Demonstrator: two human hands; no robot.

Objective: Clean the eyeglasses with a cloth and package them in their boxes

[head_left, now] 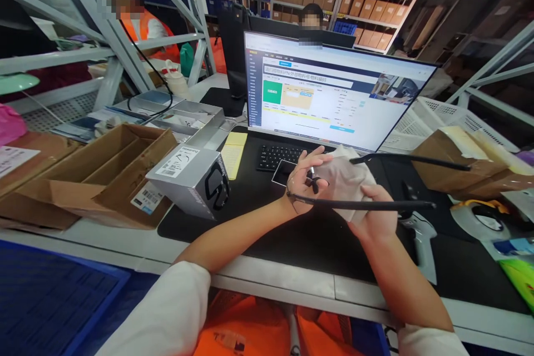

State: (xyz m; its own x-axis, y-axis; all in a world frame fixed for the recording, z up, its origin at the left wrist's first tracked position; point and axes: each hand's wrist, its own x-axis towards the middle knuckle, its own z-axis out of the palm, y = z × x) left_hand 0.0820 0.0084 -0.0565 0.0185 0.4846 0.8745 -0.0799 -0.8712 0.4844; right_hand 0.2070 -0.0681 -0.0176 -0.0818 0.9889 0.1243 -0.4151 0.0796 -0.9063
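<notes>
A pair of eyeglasses [396,205] with long dark temples is held up above the black desk mat. Around the front of the frame, near the lens and nose bridge, my left hand [302,175] is closed, its fingers partly stretched. My right hand [379,217] grips a pale grey cloth [342,175] that bunches between the two hands and covers part of the glasses. Both temples point to the right, the nearer one crossing in front of my right hand. The far lens is hidden by the cloth.
A monitor [308,89] and keyboard [275,157] stand behind my hands. To the left are a grey box [187,181], a yellow notepad [234,153] and an open cardboard box [120,172]. A barcode scanner [422,239] and tape roll [479,219] lie right. Two people are beyond.
</notes>
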